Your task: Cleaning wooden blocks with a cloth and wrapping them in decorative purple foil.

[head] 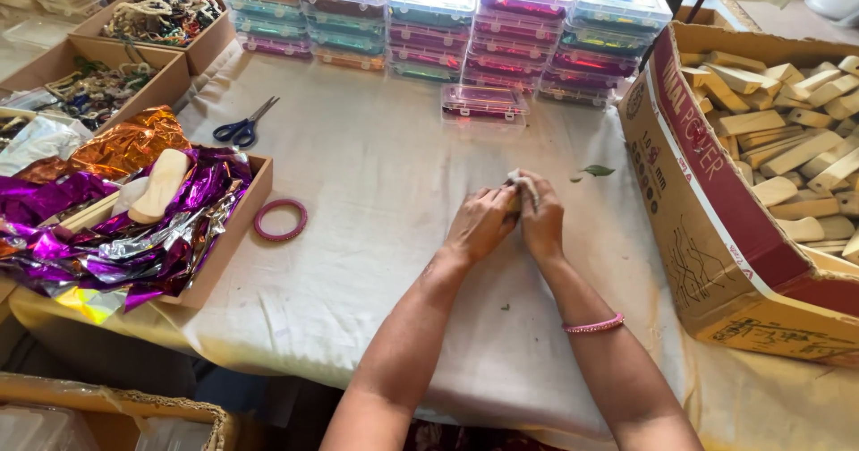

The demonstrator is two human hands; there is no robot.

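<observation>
1. Small pale piece [516, 180], can't really tell what it is, sits pinched between both hands out in the middle of the white tablecloth [385, 182].
2. Left hand [480, 223] and right hand [541, 218] are pressed together, fingers closed around it, so only the top pokes out above the fingertips.
3. Right wrist has a pink bangle [593, 326].
4. Red ring [280, 219] lies well off to the left, blue-handled scissors [243, 126] farther back.
5. Cardboard box of wooden blocks [787, 147] sits to the right.
</observation>
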